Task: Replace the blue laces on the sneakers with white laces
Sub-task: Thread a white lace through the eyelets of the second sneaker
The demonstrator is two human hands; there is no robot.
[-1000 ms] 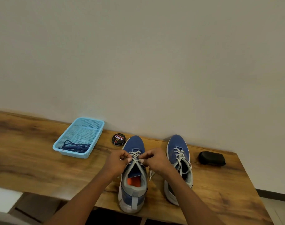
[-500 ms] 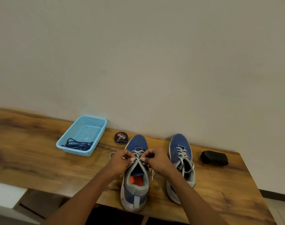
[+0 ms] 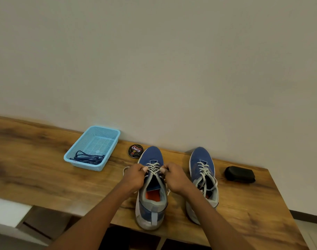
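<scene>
White woven laces (image 3: 153,167) on the left blue fabric sneaker (image 3: 151,188), on the wooden surface (image 3: 36,170), were pinched by my left hand (image 3: 135,176) and right hand (image 3: 174,177) fingers. Since a second earlier, both hands had crept toeward, tightening. Blue laces (image 3: 88,158) lay in the light-blue plastic basket (image 3: 107,130).

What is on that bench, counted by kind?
Sneakers: 2
Basket: 1
Blue laces, a bundle in the basket: 1
Polish tin: 1
Black case: 1
Total: 6
</scene>
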